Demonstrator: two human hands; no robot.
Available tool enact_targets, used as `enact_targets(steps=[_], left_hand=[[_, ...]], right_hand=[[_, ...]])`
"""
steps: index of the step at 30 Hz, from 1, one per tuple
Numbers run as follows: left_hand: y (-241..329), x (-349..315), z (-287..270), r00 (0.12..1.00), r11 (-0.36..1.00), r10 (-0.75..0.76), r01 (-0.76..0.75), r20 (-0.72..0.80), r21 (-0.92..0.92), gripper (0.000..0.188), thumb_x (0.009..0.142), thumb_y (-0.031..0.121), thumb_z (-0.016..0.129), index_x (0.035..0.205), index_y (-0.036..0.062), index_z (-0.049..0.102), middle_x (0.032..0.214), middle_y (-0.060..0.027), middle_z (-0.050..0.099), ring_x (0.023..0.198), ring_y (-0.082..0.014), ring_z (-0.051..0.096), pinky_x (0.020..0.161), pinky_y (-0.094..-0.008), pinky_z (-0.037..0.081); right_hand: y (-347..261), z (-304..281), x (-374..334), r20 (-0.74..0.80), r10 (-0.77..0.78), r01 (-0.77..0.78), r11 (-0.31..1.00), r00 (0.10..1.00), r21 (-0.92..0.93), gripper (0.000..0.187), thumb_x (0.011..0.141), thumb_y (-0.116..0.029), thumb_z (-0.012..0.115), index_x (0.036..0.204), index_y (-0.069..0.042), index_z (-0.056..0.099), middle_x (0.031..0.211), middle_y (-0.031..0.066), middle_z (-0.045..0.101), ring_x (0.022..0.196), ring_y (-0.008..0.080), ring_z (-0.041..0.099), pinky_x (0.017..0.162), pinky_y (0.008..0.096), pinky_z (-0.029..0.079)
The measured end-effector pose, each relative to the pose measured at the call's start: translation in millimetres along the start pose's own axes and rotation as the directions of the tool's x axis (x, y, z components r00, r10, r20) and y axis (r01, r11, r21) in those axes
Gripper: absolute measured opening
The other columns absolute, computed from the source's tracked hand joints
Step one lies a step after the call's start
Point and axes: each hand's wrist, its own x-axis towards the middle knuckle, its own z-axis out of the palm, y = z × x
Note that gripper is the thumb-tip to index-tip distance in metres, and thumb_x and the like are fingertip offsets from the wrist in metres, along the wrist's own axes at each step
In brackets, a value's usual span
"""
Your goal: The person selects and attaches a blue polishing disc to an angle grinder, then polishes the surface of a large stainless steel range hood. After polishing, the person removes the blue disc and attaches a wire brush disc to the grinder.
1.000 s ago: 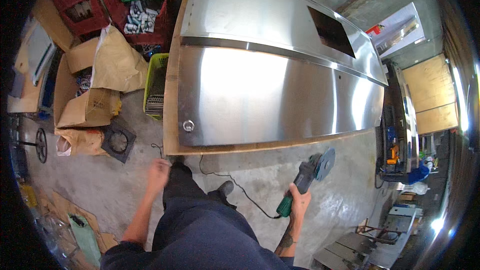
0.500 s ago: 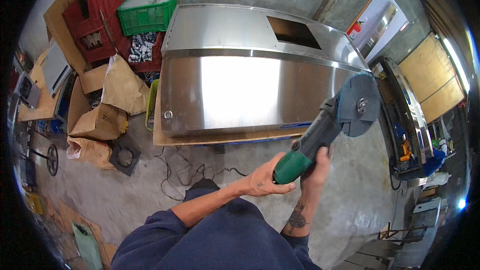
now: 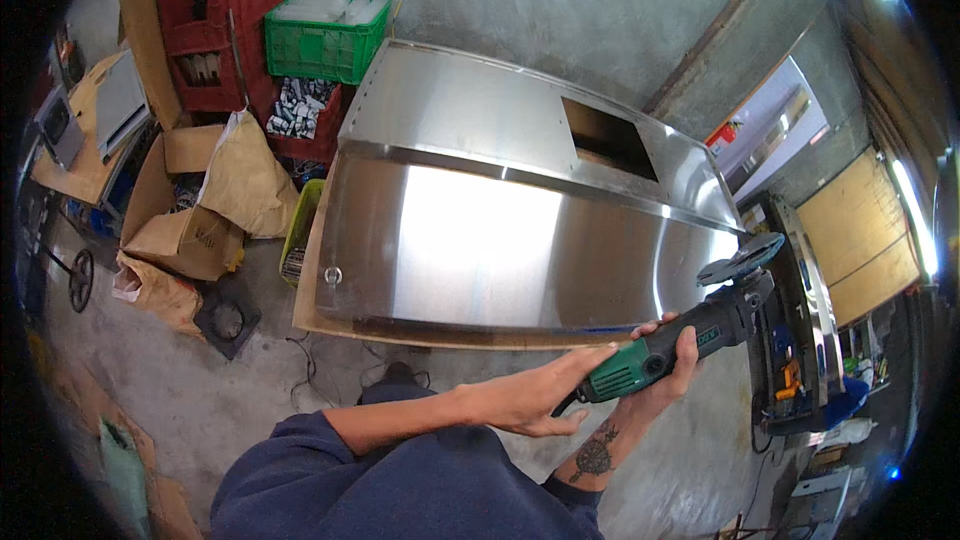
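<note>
An angle grinder (image 3: 690, 338) with a green rear body and dark front is held up in front of me, tilted with its head to the upper right. My right hand (image 3: 668, 380) wraps around its body from below, thumb up along the near side. At the rear green end, my left hand (image 3: 525, 395) holds on, its fingers along the top and its thumb beneath. The round blue-grey disc (image 3: 742, 260) now shows nearly edge-on. Just beyond lies a large stainless steel cabinet (image 3: 480, 240) with a rectangular cut-out; the disc overlaps its right end in view, and contact cannot be told.
Red crates (image 3: 205, 35), a green crate (image 3: 325, 45) and an open cardboard box (image 3: 185, 200) are stacked to the left. A dark bench with a shiny steel edge (image 3: 815, 310) stands on the right. Cables (image 3: 310, 370) trail on the concrete floor below the cabinet.
The grinder has moved right and rolled, so its disc turned from facing me to nearly edge-on. Both hands moved with it. My view has tilted slightly, shifting the cabinet lower.
</note>
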Motion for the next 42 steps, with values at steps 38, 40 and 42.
enact_targets(steps=[38,40,42], left_hand=[[-162,-181,1,-0.032,0.451,-0.199,0.885,-0.979,-0.121,0.046,0.091,-0.005,0.053,0.134,0.0096,0.061,0.104,-0.0194,0.073,0.094,-0.0377,0.073,0.083,-0.0444,0.056],[-163,-216,25,-0.218,0.338,0.001,0.919,-0.976,-0.205,0.032,0.102,0.005,0.051,0.133,0.0079,0.060,0.096,-0.0186,0.072,0.087,-0.0349,0.071,0.078,-0.0421,0.055],[-174,-251,41,-0.389,0.399,0.186,0.869,-0.902,-0.292,0.026,0.112,0.018,0.047,0.129,0.0039,0.060,0.089,-0.0172,0.069,0.081,-0.0310,0.067,0.074,-0.0416,0.053]], right_hand=[[146,240,354,0.611,0.426,-0.205,0.894,0.668,-0.399,0.048,0.087,-0.044,0.080,0.100,0.000,0.065,0.080,0.0108,0.068,0.065,0.0214,0.071,0.058,0.0330,0.059],[151,260,381,0.674,0.444,-0.148,0.881,0.590,-0.450,0.048,0.088,-0.044,0.080,0.101,0.000,0.066,0.082,0.0107,0.069,0.065,0.0212,0.071,0.058,0.0329,0.059],[164,272,404,0.699,0.507,-0.122,0.843,0.505,-0.524,0.048,0.088,-0.043,0.081,0.102,0.001,0.066,0.083,0.0107,0.069,0.065,0.0209,0.072,0.058,0.0326,0.060]])
